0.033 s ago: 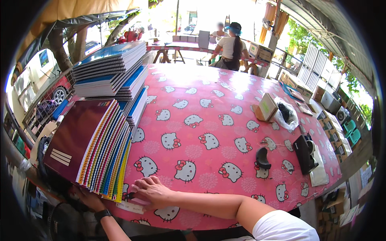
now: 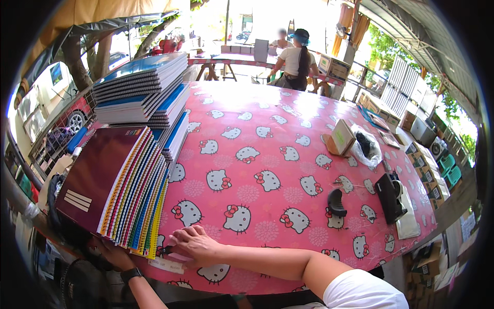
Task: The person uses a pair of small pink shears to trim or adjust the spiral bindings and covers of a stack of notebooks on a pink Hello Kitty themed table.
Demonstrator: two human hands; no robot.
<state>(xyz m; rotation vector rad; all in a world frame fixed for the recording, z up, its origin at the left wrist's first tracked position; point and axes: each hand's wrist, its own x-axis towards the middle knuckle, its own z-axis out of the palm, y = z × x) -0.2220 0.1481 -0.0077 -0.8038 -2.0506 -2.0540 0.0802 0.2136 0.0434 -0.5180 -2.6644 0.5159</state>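
A tall stack of spiral notebooks (image 2: 103, 180) stands at the table's left edge, a maroon cover on top and its coloured coils facing right. My left hand (image 2: 114, 257), with a dark watch on the wrist, is at the stack's near lower edge; shadow and the books hide its fingers. My right hand (image 2: 194, 246) rests low on the table, right of the stack's near corner. Its fingers are bent together over a small dark thing (image 2: 165, 251), mostly covered, whose kind I cannot make out. Below that hand lies a pale printed paper strip (image 2: 165, 264).
Behind the maroon stack rise blue-covered spiral notebooks (image 2: 141, 77). On the pink patterned table (image 2: 247, 154) lie a black curved object (image 2: 337, 203), a black hole punch-like device (image 2: 389, 198), a plastic bag (image 2: 368, 147) and a small upright block (image 2: 342, 137). Another person (image 2: 298, 59) sits beyond.
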